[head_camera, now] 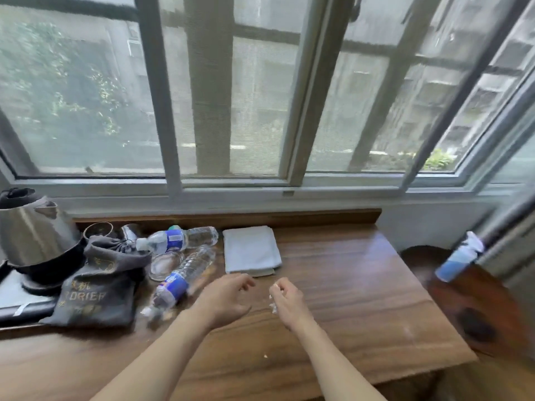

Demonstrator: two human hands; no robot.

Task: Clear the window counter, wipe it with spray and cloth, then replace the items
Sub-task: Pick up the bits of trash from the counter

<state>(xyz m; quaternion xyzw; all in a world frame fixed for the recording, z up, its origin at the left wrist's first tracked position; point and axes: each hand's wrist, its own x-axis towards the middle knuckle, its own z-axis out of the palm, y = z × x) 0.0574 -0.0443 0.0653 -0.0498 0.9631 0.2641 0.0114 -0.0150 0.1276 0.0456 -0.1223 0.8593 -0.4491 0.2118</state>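
- On the wooden window counter [347, 285], a folded white cloth [251, 249] lies flat near the back edge, roughly mid-counter, just right of the bottle clutter. Looks like something thin is tucked under its front edge, can't make out what.
- Spray bottle [460, 257], blue with a white top, is off to the right, past the counter's end, sitting tilted on a dark round wooden chair or stool [463, 299]. It's pretty blurry.
- Left hand [228, 298] hovers over the counter just in front of the cloth, fingers loosely curled, nothing in it.
- Right hand [285, 299] is right beside it, fingers curled in around some small white bits, maybe crumpled paper or tissue; too small to say.
- Two clear water bottles with blue labels are lying on their sides: one [178, 238] near the back, one [181, 277] angled toward the front, close to the left hand.
- A small clear glass dish [165, 264] sits between the two bottles.
- Further left there's a grey drawstring bag [98, 293] with gold lettering, flopped on the counter.
- Behind that, a steel electric kettle [34, 230] on its black base, plus a dark cup [98, 230] and a glass [130, 231] by the back ledge.
- Window [231, 96] with screens runs across the whole back.
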